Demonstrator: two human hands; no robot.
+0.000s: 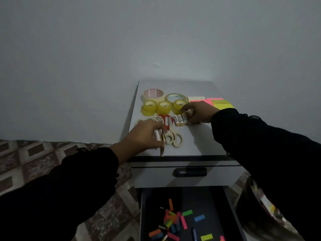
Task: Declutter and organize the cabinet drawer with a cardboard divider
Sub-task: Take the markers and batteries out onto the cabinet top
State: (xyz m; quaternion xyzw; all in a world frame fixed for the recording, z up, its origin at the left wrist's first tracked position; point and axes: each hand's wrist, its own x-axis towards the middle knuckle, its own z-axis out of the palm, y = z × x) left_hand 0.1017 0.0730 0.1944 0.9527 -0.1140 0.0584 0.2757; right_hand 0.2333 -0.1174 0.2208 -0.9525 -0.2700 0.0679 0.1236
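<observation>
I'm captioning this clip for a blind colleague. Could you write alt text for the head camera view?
Seen from above, a person's left hand grips a few batteries while the right hand touches a row of batteries atop a grey cabinet, beside tape rolls, scissors and sticky notes. Below, the open drawer holds scattered coloured paper strips.

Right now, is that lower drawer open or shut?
Open. The lower drawer is pulled out below the shut top drawer, and its dark inside shows with scattered coloured paper strips.
</observation>
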